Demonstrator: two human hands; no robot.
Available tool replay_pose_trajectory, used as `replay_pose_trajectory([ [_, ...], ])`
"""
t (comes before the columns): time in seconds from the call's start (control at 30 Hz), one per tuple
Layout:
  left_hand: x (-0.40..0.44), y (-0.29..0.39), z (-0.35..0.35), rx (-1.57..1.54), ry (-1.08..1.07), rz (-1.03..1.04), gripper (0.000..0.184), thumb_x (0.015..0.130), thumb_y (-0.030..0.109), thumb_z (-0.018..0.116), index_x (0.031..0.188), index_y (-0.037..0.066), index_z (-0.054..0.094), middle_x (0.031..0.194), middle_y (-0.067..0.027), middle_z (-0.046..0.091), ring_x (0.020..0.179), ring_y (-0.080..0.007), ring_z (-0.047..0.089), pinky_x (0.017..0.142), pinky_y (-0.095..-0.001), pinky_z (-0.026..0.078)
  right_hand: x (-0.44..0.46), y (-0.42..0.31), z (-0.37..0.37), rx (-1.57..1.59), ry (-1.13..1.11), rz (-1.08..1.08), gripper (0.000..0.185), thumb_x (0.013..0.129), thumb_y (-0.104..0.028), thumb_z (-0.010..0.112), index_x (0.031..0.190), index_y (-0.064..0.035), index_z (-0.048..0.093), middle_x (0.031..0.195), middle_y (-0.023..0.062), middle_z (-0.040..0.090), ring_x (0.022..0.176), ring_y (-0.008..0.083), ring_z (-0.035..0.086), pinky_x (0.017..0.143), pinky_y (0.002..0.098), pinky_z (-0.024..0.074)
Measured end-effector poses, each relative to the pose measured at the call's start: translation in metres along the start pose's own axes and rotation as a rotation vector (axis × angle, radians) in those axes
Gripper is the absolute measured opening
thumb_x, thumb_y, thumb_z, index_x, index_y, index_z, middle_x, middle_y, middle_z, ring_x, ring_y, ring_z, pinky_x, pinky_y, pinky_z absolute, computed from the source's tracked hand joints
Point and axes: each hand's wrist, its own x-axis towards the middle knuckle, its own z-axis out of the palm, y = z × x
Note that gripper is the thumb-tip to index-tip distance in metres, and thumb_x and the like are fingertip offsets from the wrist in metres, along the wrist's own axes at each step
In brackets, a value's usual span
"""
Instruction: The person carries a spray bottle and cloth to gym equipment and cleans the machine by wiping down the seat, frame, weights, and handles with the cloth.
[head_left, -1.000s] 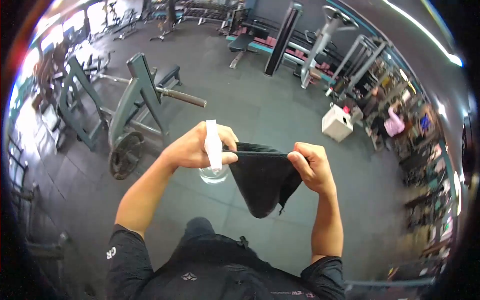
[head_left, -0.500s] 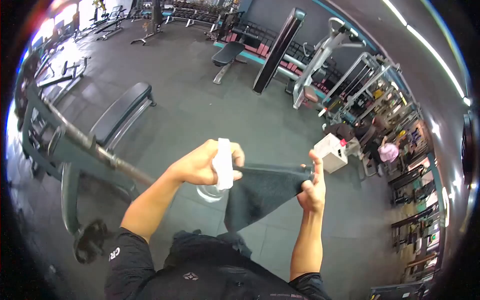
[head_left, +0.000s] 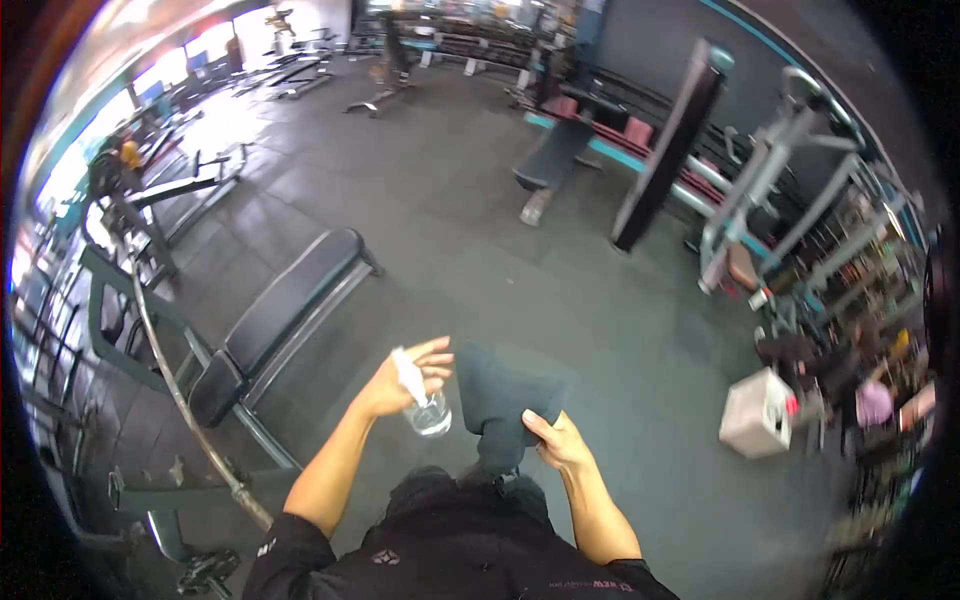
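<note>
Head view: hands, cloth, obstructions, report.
Left hand holding clear bottle by its white top. Right hand gripping dark cloth. Padded bench to the left, apart from both hands.

My left hand (head_left: 384, 388) reaches inward, its upper fingers (head_left: 431, 347) stretched out, slightly parted, pointing forward and rightward; nearer my body than those fingertips, and well apart from them, my right hand (head_left: 563, 443) grips, thumb (head_left: 538, 426) laid straight over fingers mostly hidden beneath it, while behind both sets of fingers my bare forearms (head_left: 598, 508) angle back outward
</note>
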Motion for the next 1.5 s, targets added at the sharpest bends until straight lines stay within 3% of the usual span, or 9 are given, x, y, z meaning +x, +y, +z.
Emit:
replay_pose_trajectory([
  [0.03, 0.017, -0.009, -0.028, 0.091, 0.009, -0.039, 0.050, 0.087, 0.000, 0.073, 0.134, 0.001, 0.059, 0.142, -0.0153, 0.057, 0.120, -0.0256, 0.064, 0.098, -0.0398, 0.054, 0.048, -0.026, 0.003, -0.027, 0.001, 0.007, 0.052, 0.097, -0.025, 0.069, 0.139, 0.0019, 0.052, 0.133, 0.0122, 0.061, 0.124, 0.0234, 0.055, 0.106, 0.0398, 0.0439],
  [0.17, 0.079, -0.026, -0.118, 0.176, 0.067, -0.061, 0.016, 0.081, 0.014, 0.081, 0.088, 0.004, 0.071, 0.149, -0.0199, 0.050, 0.130, -0.0333, 0.057, 0.107, -0.0529, 0.046, 0.235, -0.077, -0.004, -0.166, -0.118, 0.115, 0.048, 0.100, -0.027, 0.065, 0.136, 0.0030, 0.054, 0.131, 0.0121, 0.061, 0.122, 0.0230, 0.056, 0.105, 0.0388, 0.0448],
  [0.27, 0.138, -0.034, -0.167, 0.257, 0.001, -0.080, 0.024, 0.072, -0.004, 0.073, 0.094, 0.006, 0.074, 0.155, -0.0155, 0.045, 0.129, -0.0287, 0.058, 0.101, -0.0442, 0.050, 0.356, -0.103, -0.001, -0.200, -0.243, 0.170, 0.046, 0.099, -0.023, 0.066, 0.135, 0.0040, 0.055, 0.129, 0.0116, 0.062, 0.120, 0.0223, 0.057, 0.104, 0.0386, 0.0455],
  [0.53, 0.430, -0.003, -0.345, 0.445, -0.112, 0.084, 0.030, 0.079, 0.022, 0.079, 0.106, 0.008, 0.079, 0.135, -0.0169, 0.062, 0.122, -0.0319, 0.059, 0.104, -0.0469, 0.045, 0.658, -0.218, 0.012, -0.233, -0.433, 0.015, 0.049, 0.092, -0.012, 0.072, 0.134, 0.0050, 0.055, 0.127, 0.0116, 0.063, 0.119, 0.0232, 0.058, 0.103, 0.0391, 0.0462],
  [0.67, 0.615, 0.035, -0.427, 0.567, -0.067, 0.118, 0.031, 0.084, 0.021, 0.072, 0.113, 0.010, 0.075, 0.092, -0.0082, 0.073, 0.084, -0.0224, 0.062, 0.114, -0.0396, 0.037, 0.829, -0.282, -0.011, -0.259, -0.274, -0.046, 0.041, 0.097, -0.018, 0.068, 0.130, 0.0045, 0.060, 0.125, 0.0125, 0.066, 0.115, 0.0233, 0.061, 0.102, 0.0393, 0.0465],
  [0.97, 0.929, -0.025, -0.624, 0.509, 0.249, 0.199, 0.056, 0.080, 0.005, 0.073, 0.135, 0.008, 0.065, 0.087, -0.0087, 0.064, 0.076, -0.0183, 0.058, 0.076, -0.0341, 0.049, 1.260, -0.245, -0.119, 0.212, 0.046, 0.357, 0.024, 0.091, -0.012, 0.072, 0.110, 0.0028, 0.067, 0.111, 0.0174, 0.070, 0.109, 0.0322, 0.065, 0.101, 0.0486, 0.0489],
  [1.07, 0.999, -0.004, -0.686, 0.631, 0.440, 0.029, 0.056, 0.079, 0.004, 0.071, 0.135, 0.007, 0.064, 0.092, -0.0110, 0.068, 0.079, -0.0187, 0.061, 0.077, -0.0334, 0.050, 1.392, -0.225, -0.082, 0.076, 0.193, 0.391, 0.081, 0.091, -0.020, 0.076, 0.154, -0.0012, 0.031, 0.147, 0.0249, 0.047, 0.133, 0.0335, 0.049, 0.110, 0.0484, 0.0416],
  [1.13, 1.037, 0.017, -0.737, 0.669, 0.588, -0.049, 0.056, 0.079, 0.002, 0.069, 0.135, 0.005, 0.064, 0.105, -0.0162, 0.071, 0.089, -0.0219, 0.067, 0.084, -0.0341, 0.052, 1.470, -0.244, -0.040, 0.021, -0.033, 0.448, 0.100, 0.090, -0.022, 0.077, 0.161, -0.0085, 0.009, 0.156, 0.0261, 0.033, 0.141, 0.0326, 0.041, 0.113, 0.0472, 0.0370],
  [1.5, 1.206, 0.037, -1.084, 0.725, 1.050, -0.168, 0.047, 0.078, -0.002, 0.072, 0.125, 0.002, 0.070, 0.101, -0.0164, 0.076, 0.085, -0.0187, 0.072, 0.078, -0.0312, 0.054, 1.908, -0.341, 0.170, -1.286, -1.057, -0.224, 0.069, 0.074, -0.025, 0.086, 0.135, -0.0091, 0.058, 0.115, 0.0204, 0.051, 0.107, 0.0369, 0.061, 0.093, 0.0441, 0.0520],
])
